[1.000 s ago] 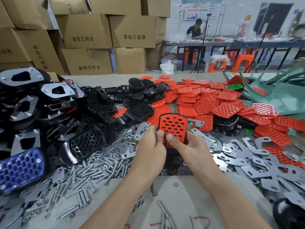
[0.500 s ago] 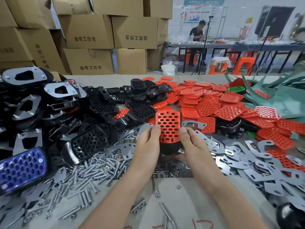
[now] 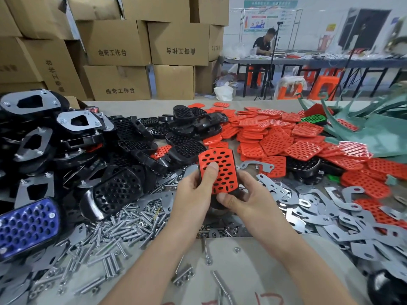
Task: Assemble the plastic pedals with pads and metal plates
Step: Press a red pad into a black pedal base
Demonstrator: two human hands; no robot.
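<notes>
A black plastic pedal with a red perforated pad (image 3: 220, 170) on its face is held above the table centre by both hands. My left hand (image 3: 193, 194) grips its left side, thumb pressing on the red pad. My right hand (image 3: 246, 197) cups the lower right edge, thumb on the bottom rim. Only a thin black rim of the pedal shows around the pad. Loose red pads (image 3: 279, 139) lie heaped behind, and metal plates (image 3: 319, 216) lie to the right. Black pedal shells (image 3: 123, 190) sit left.
Bolts (image 3: 114, 234) are scattered on the table in front of the left pile. Finished pedals with metal plates (image 3: 79, 122) stack at far left, with a blue-padded one (image 3: 26, 225) nearest. Green parts (image 3: 374, 128) lie far right. Cardboard boxes (image 3: 119, 82) stand behind; a person sits at a far table.
The red pad has been seated on the black pedal and the piece turned. My left thumb now presses on the pad's face, and my right hand has shifted under the lower edge.
</notes>
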